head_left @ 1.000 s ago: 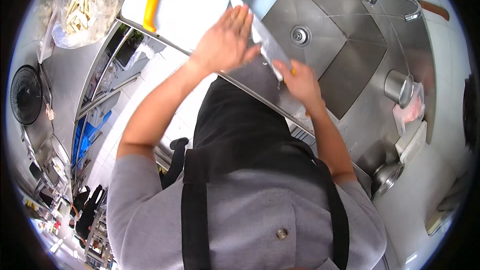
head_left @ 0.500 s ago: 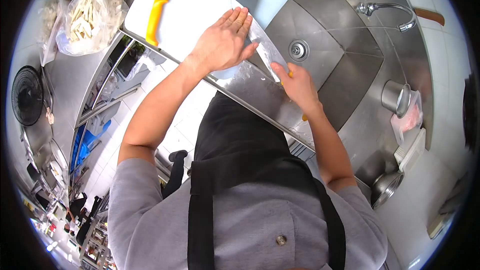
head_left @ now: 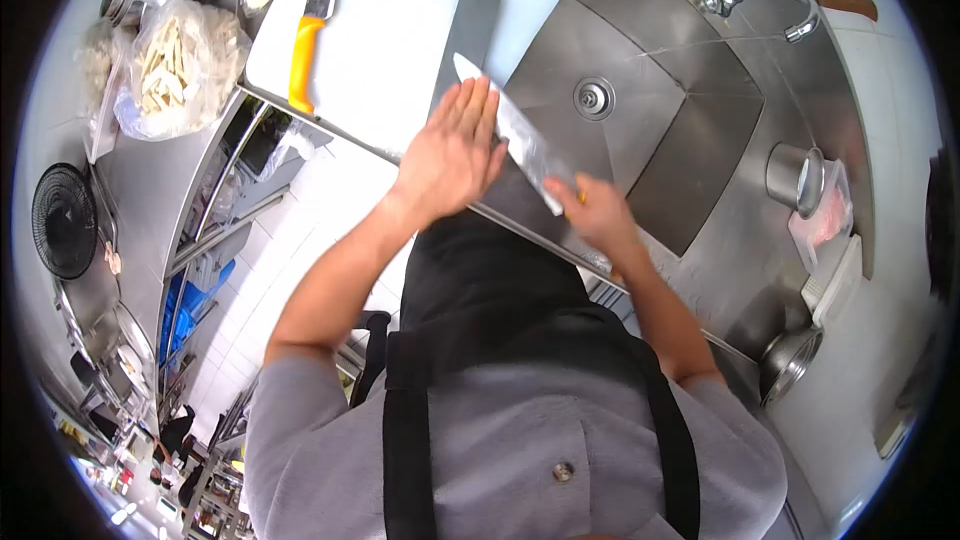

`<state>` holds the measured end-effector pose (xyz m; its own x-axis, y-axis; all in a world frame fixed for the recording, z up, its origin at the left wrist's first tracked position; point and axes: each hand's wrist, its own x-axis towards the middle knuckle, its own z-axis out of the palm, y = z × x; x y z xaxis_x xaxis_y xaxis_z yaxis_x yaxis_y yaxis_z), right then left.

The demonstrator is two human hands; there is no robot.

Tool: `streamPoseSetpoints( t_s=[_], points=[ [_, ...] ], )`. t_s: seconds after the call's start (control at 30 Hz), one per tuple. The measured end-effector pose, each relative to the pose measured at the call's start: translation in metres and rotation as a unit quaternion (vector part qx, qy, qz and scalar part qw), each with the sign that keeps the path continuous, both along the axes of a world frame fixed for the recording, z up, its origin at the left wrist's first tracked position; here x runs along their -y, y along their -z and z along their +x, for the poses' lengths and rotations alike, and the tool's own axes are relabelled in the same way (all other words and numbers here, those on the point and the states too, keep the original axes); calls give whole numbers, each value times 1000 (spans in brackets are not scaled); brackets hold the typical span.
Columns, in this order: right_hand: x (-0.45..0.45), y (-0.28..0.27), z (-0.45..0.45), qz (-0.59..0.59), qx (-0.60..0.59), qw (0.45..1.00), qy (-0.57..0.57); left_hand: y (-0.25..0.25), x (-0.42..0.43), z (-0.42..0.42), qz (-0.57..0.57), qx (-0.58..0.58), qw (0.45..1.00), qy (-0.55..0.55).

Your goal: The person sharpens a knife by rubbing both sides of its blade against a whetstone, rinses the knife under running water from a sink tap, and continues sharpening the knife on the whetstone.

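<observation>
Head view: you have drawn the knife (head_left: 522, 143) back to the near part of the stone (head_left: 476, 25), baring its far end, apparently late in a stroke, your right hand (head_left: 600, 215) clamped on the handle (head_left: 581, 192), your left hand (head_left: 450, 157) flat, ungripping, on the blade (head_left: 514, 127).

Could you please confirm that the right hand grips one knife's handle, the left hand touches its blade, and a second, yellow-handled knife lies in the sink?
Not quite: the head view shows the yellow-handled knife lying on the white cutting board, not in the sink. The right hand does grip the other knife by its handle, and the left hand touches its blade.
</observation>
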<state>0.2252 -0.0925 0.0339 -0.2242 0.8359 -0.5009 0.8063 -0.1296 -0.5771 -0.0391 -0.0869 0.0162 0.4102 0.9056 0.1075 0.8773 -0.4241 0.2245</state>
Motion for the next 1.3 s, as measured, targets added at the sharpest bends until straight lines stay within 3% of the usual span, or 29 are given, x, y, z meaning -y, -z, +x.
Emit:
streamPoseSetpoints(
  t_s=[0.07,0.23,0.5,0.6,0.7,0.8,0.9,1.0,1.17,1.3],
  points=[
    [1,14,0,11,-9,1000,-16,2,-3,-3,-13,-2,1000,-5],
    [-102,29,-62,111,-43,993,-23,14,-132,-74,61,-33,997,25],
    [-29,7,-34,-9,-5,1000,-3,-4,-39,-35,-8,-3,999,49],
    [-97,16,-64,50,-42,998,-3,8,-109,-66,46,-83,994,56],
    [-145,16,-90,15,-6,1000,5,8,-163,-91,69,-81,994,27],
    [-125,20,-82,21,-24,999,9,5,-121,-80,36,-36,995,86],
    [-70,16,-63,-4,-14,1000,-2,2,-57,-53,23,-2,998,60],
    [-99,26,-74,56,-12,998,-20,7,-82,-64,60,-47,996,53],
    [-180,0,-118,-59,-21,998,29,13,-162,-99,78,-68,994,44],
    [-149,52,-98,65,-54,996,-5,17,-126,-83,55,-48,996,48]
  ],
)
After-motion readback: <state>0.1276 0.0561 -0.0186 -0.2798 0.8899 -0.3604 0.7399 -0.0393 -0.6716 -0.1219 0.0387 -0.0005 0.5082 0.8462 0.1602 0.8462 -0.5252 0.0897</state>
